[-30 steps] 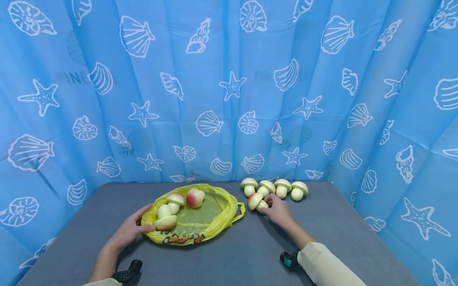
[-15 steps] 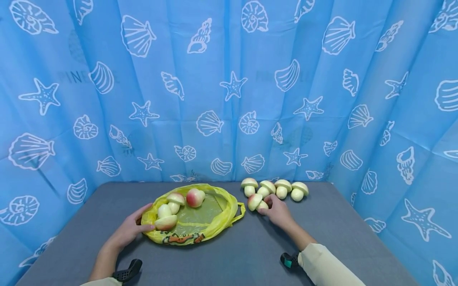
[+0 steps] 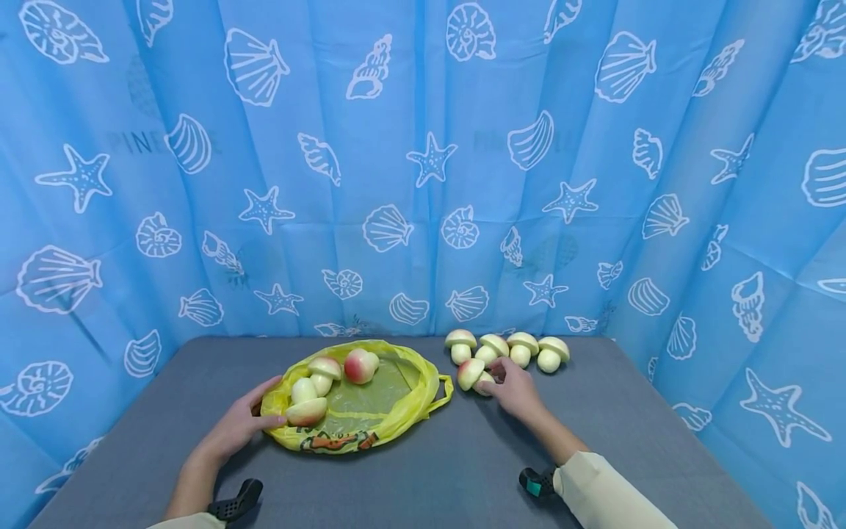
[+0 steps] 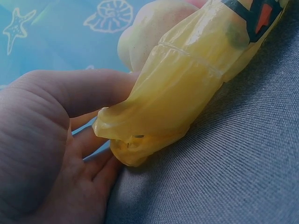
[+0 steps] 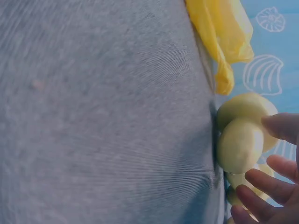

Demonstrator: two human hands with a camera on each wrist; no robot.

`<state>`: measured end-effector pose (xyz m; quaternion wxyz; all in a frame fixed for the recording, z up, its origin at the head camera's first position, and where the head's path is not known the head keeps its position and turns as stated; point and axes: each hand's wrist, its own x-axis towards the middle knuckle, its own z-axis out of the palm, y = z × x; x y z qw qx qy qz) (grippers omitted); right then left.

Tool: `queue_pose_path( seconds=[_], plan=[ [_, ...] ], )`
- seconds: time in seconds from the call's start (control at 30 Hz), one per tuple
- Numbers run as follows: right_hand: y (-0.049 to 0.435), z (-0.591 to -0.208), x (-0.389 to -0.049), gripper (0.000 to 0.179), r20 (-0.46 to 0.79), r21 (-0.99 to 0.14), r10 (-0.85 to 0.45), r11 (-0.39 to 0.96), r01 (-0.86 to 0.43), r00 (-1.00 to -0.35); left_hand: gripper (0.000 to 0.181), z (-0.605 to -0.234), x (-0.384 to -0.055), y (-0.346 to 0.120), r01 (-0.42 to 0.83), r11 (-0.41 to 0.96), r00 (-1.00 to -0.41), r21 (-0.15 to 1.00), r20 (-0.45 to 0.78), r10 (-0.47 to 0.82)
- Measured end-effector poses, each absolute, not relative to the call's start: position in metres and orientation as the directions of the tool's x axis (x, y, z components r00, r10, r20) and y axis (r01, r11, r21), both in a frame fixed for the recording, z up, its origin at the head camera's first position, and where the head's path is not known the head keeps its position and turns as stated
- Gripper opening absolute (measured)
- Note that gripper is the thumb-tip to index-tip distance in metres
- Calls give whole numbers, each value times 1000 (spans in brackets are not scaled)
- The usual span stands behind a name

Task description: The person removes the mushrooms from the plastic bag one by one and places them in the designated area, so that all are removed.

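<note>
On the left, an open yellow plastic bag (image 3: 403, 419) lies on the table with three cream, pink-blushed toy mushrooms in it, one of them a mushroom (image 3: 307, 411) near the left rim. My left hand (image 3: 238, 422) holds that rim, thumb on one side and fingers on the other. In the left wrist view the bag's gathered edge (image 4: 159, 112) sits between thumb and fingers. My right hand (image 3: 515, 393) is at a toy mushroom (image 3: 470, 373) tipped on its side. In the right wrist view the thumb overlaps this mushroom's cap (image 5: 245, 107), while the other fingers are spread.
Several more toy mushrooms (image 3: 522, 347) stand in a row at the back right, just behind the right hand. The bag's handle loop (image 3: 444, 393) reaches toward them. A blue shell-print curtain (image 3: 423, 191) hangs behind the grey table (image 3: 423, 485).
The right hand shifts very slightly at the tipped mushroom, which stays in almost the same spot. The left hand and the bag stay still.
</note>
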<state>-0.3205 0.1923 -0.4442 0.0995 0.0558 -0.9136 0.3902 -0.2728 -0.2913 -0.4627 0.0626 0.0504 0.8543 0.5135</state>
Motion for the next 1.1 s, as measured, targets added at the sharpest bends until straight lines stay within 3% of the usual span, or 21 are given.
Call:
queue_pose_path(
  seconds=[0.43,0.73,1.1],
  plan=[
    [187,-422,-319,30,336,-687,6,685,-241,-942,85,-462,-273,-291,20,475,-987,880,-57,148],
    [168,-408,-317,25,401,-724,-22,605,-331,-916,86,-466,-275,-293,22,491,-988,871,-57,146],
    [139,-404,-325,19,545,-714,-1,523,-464,-839,88,-466,-275,-293,24,477,-988,879,-52,146]
  ],
)
